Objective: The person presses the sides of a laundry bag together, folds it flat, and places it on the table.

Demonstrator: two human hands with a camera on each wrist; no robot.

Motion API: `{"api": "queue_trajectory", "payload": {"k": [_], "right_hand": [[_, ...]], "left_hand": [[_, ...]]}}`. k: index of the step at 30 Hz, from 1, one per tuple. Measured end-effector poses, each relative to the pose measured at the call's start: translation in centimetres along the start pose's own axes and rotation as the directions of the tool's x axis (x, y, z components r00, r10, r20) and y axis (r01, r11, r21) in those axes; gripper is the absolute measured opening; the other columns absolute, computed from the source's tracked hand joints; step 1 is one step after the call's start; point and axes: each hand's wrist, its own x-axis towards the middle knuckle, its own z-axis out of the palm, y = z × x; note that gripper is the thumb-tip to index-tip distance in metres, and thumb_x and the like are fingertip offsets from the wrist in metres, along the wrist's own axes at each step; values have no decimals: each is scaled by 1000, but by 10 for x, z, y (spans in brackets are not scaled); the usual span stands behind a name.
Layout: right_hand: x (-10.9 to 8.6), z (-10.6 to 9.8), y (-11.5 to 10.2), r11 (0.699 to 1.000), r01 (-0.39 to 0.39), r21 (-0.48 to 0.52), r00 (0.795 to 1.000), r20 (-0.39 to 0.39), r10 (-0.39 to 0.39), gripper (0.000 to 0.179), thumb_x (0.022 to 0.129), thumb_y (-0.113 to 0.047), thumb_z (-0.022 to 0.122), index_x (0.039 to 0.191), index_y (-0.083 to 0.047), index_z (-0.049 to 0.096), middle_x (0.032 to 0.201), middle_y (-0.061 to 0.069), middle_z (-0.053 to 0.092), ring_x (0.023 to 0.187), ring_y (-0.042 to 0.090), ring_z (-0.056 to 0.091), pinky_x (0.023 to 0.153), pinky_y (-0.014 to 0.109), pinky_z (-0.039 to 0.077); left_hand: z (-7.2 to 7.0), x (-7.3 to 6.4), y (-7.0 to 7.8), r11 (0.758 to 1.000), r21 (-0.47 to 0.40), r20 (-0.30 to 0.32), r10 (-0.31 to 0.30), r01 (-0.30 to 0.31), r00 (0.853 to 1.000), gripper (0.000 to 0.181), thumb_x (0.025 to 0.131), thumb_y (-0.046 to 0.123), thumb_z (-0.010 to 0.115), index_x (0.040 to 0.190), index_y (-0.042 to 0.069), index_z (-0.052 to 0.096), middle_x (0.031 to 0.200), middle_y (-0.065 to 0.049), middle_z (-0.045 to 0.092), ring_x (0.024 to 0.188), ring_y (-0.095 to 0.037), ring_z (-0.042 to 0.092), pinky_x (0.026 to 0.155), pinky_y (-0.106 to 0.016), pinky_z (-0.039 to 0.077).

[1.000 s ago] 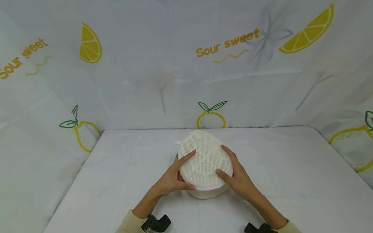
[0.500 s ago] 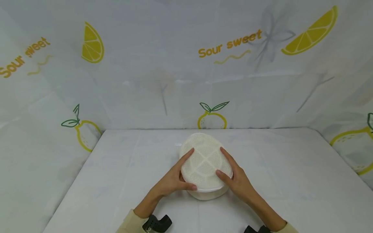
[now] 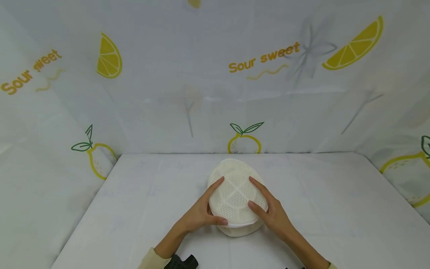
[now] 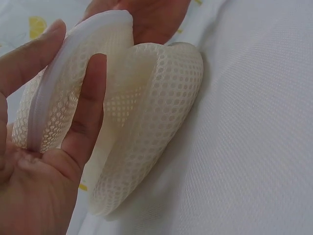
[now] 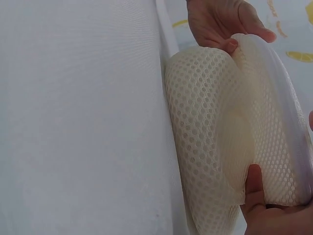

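While both hands are busy at the middle of the bench, covered in plain white cloth [image 3: 134, 209], I see one thing between them: a rounded, cream-white pouch of soft honeycomb mesh [image 3: 235, 196], its upper face crossed by paler strips. The left hand [image 3: 197, 216] grips one side, thumb along the near edge, and the right hand [image 3: 277, 216] grips the other, its thumb and a fingertip resting on the mesh. The pouch's underside sits on the cloth, and a deep fold separates it from the raised upper part, edged by a smooth white band [image 4: 36, 115]. What worries me is how limp the walls look: squeezed too hard, they would probably cave in and crumple, and if one hand pulled more than the other, the whole thing could twist or skid over the cloth. Should a thumb slip off the edge, the raised part might flop back. I can make out no lettering on the pouch; the only words I read are "Sour sweet", printed twice in orange on the pale hanging sheet [image 3: 161, 52] behind, among yellow lemon wedges [image 3: 109, 59].
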Motion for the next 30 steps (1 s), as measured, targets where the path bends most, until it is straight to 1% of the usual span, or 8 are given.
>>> {"api": "queue_trajectory", "payload": {"k": [5,12,18,23,26,30], "right_hand": [[-1,1,0,1000,-14,-1,1000,8,14,61,96,-24,56,150,-31,28,154,6,27,138,36,26,104,65,22],[-1,1,2,1000,1,14,1000,21,-2,60,97,-22,53,151,-27,27,155,12,23,138,44,21,102,69,19],[0,0,5,1000,-2,21,1000,24,2,59,97,-22,52,150,-27,28,155,12,23,138,43,20,103,68,19],[0,-3,7,999,-9,31,1000,0,9,50,98,-21,52,146,-26,37,151,10,31,138,40,25,104,65,21],[0,-4,8,999,-4,42,1000,-13,5,47,98,-20,53,143,-24,42,149,9,35,137,39,26,104,64,21],[1,-5,9,999,-3,40,1000,-4,3,47,98,-20,52,143,-22,42,150,10,34,137,40,25,104,65,21]], "left_hand": [[0,-1,-2,1000,21,-5,-10,10,1000,109,73,11,84,153,35,14,158,-3,1,123,-26,45,93,-37,47],[3,-1,-5,999,-23,12,-29,29,1000,109,74,9,83,152,38,13,155,-7,9,116,-26,53,89,-39,50],[3,-1,-7,999,18,-3,-40,40,999,109,74,12,84,152,39,13,153,-7,12,116,-26,53,90,-38,49],[5,-2,-7,995,86,-12,-59,60,998,109,74,15,85,151,40,12,155,-3,8,121,-22,47,95,-33,45],[6,-1,-6,993,99,-12,-60,61,998,109,74,13,84,151,41,13,156,-2,7,120,-22,48,94,-33,46],[6,0,-5,993,105,-18,-55,56,998,109,73,11,84,151,40,14,155,-2,10,118,-22,51,93,-33,47]]}}
